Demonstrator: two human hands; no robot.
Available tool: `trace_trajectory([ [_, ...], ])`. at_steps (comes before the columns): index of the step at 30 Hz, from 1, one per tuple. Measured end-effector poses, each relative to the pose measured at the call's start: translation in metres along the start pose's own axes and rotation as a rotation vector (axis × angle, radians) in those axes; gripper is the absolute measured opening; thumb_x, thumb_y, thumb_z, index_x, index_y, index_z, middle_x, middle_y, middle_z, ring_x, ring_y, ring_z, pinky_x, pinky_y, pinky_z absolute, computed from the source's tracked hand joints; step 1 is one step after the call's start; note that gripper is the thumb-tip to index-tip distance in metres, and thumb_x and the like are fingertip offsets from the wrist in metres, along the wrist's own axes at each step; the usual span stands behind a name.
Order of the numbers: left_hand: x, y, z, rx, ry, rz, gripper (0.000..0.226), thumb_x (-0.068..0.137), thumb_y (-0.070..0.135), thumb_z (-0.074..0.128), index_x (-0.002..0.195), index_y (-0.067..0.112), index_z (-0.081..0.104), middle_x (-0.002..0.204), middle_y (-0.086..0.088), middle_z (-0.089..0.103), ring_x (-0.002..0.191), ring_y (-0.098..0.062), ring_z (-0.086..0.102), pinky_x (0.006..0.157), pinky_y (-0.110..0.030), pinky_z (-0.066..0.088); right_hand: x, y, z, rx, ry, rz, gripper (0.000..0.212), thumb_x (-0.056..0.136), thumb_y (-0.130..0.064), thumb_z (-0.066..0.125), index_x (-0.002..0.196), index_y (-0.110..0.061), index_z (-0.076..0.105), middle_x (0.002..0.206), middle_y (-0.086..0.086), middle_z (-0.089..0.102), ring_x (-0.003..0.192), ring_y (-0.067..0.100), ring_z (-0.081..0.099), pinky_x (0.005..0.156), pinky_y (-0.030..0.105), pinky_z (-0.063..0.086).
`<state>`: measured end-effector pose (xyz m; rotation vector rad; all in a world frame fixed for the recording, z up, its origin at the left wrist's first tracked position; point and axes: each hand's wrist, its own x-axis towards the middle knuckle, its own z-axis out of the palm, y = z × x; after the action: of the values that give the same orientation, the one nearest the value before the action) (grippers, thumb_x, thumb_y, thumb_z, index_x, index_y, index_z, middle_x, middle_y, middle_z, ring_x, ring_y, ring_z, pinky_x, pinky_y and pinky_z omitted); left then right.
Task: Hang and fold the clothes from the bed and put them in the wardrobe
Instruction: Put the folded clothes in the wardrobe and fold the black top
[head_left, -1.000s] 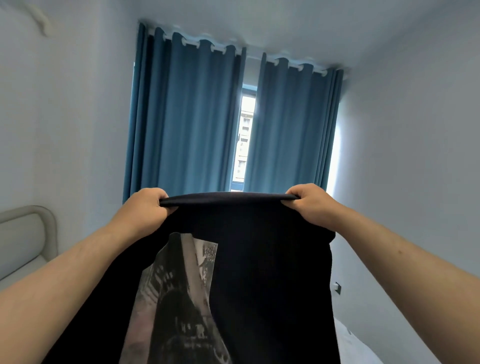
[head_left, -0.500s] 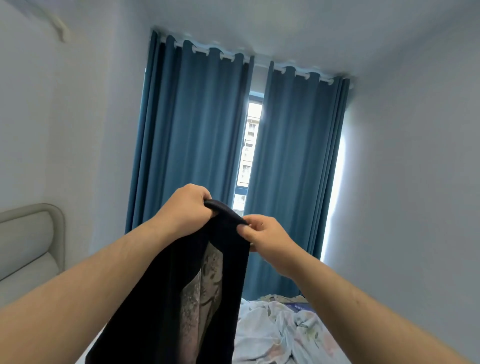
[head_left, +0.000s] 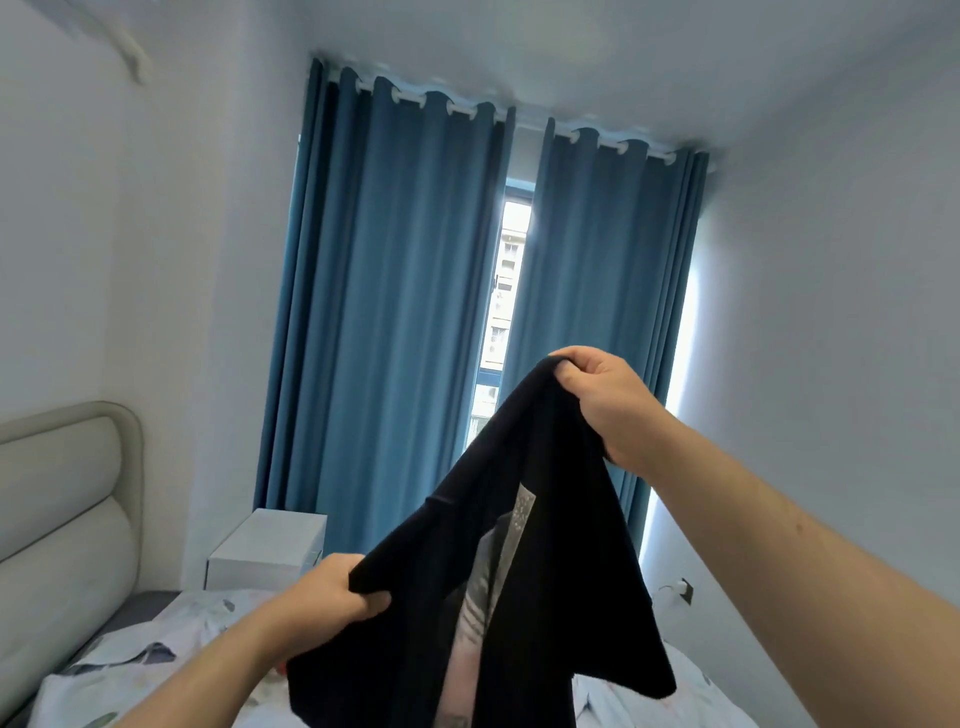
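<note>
Right now the black T-shirt (head_left: 524, 587) hangs doubled in the lower middle of the frame, its grey print showing inside the fold, and its held edge runs on a slant from lower left up to upper right. I have my right hand (head_left: 602, 400) pinching the high end at centre right, fingers curled over the cloth, and my left hand (head_left: 343, 590) gripping the low end near the bottom centre, fist closed around a bunch of fabric. Both hands are on it; the left is nearer the bed (head_left: 171, 639), which lies below along the bottom edge. I judge the next fold turns on levelling that slanted edge. Behind stand the blue curtains (head_left: 415, 312), a white nightstand (head_left: 270, 545) and the padded headboard (head_left: 62, 509) at left.
</note>
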<state>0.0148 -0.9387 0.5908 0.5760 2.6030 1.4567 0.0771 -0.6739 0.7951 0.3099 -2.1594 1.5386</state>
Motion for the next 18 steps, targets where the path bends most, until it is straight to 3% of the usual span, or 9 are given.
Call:
trace_trajectory([
  [4,0.009,0.027,-0.032,0.006,0.269,0.115,0.012,0.083,0.017,0.065,0.073,0.012,0.063,0.065,0.003,0.066,0.065,-0.013,0.061,0.064,-0.031,0.046,0.001,0.026,-0.030,-0.509,0.028,0.104,0.022,0.097,-0.012,0.047,0.092,-0.009,0.068,0.085,0.008,0.066,0.080,0.025,0.062,0.074,0.036,0.052],
  [7,0.010,0.071,-0.054,0.114,0.402,0.250,0.006,0.073,0.017,0.058,0.067,0.016,0.061,0.063,0.002,0.065,0.065,-0.016,0.062,0.062,-0.036,0.048,-0.015,0.032,-0.033,-0.688,-0.187,0.189,0.024,0.090,-0.006,0.053,0.104,-0.015,0.071,0.096,-0.002,0.070,0.091,0.015,0.066,0.075,0.026,0.052],
  [10,0.005,0.119,-0.053,0.236,0.395,0.381,0.018,0.066,0.018,0.045,0.072,0.021,0.061,0.069,0.003,0.066,0.075,-0.021,0.065,0.070,-0.046,0.054,-0.033,0.034,-0.003,-0.532,-0.367,0.148,0.042,0.090,-0.035,0.066,0.131,-0.026,0.060,0.118,-0.014,0.065,0.107,0.001,0.062,0.083,0.019,0.049],
  [12,0.004,0.148,-0.041,0.387,0.349,0.439,0.023,0.064,0.020,0.043,0.077,0.026,0.061,0.073,0.008,0.065,0.077,-0.018,0.063,0.071,-0.042,0.053,-0.041,0.044,0.024,-0.355,-0.425,0.100,0.043,0.091,-0.046,0.063,0.130,-0.030,0.059,0.120,-0.014,0.066,0.107,0.000,0.063,0.092,0.023,0.049],
  [15,0.000,0.177,-0.022,0.593,0.396,0.513,0.022,0.068,0.017,0.050,0.086,0.026,0.062,0.080,0.010,0.064,0.080,-0.015,0.059,0.070,-0.036,0.051,-0.053,0.060,0.050,-0.084,-0.362,0.076,0.029,0.094,-0.040,0.058,0.112,-0.019,0.066,0.101,-0.001,0.072,0.094,0.013,0.067,0.090,0.033,0.053],
  [18,0.001,0.180,-0.023,0.523,0.462,0.593,0.021,0.071,0.012,0.055,0.084,0.025,0.064,0.078,0.010,0.064,0.079,-0.015,0.058,0.070,-0.036,0.051,-0.055,0.068,0.055,0.077,-0.246,0.058,0.022,0.101,-0.026,0.055,0.110,-0.010,0.066,0.103,0.013,0.072,0.095,0.025,0.069,0.095,0.043,0.053],
])
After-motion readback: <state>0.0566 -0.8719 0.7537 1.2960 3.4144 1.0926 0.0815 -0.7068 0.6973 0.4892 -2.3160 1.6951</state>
